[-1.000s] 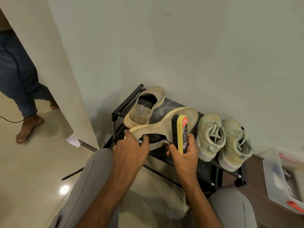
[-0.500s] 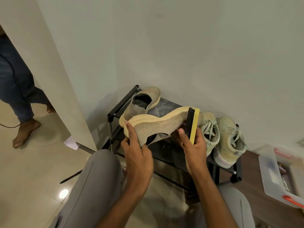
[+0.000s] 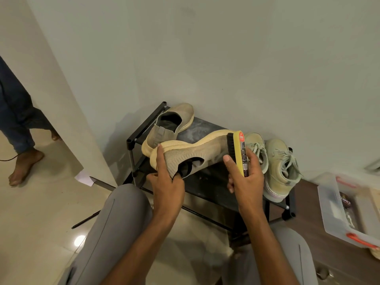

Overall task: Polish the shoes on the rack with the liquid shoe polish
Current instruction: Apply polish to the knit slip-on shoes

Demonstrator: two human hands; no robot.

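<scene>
One view only is given, the head camera, which looks down over the knees of the person to a low black shoe rack (image 3: 207, 183) against the wall.

Both hands are busy above the rack. The left hand (image 3: 167, 183) grips the beige knit slip-on shoe (image 3: 191, 156) at the heel, with the thumb on the outer side and the other fingers going into the opening. The shoe lies on its side in the air, its pale sole turned toward the wall. I think this is so that the knitted side faces the brush and the shoe does not turn under pressure.

The right hand (image 3: 245, 178) holds the yellow shoe brush (image 3: 238, 153) upright, the fingers wrapped around its lower part. The dark bristles face left and touch the toe part of the held shoe, so the step in hand seems to be brushing.

On the rack, the second slip-on shoe (image 3: 170, 125) stands at the back left corner, partly behind the held one. Two pale green lace-up sneakers (image 3: 275, 164) stand side by side at the right end, toes to the wall.

At the right edge, a clear plastic box (image 3: 337, 208) with an orange clip sits on a brown surface; what is inside is too blurred to name, and no polish bottle can be seen for sure. At the left, the legs of another person (image 3: 18, 128) stand on the tiled floor.
</scene>
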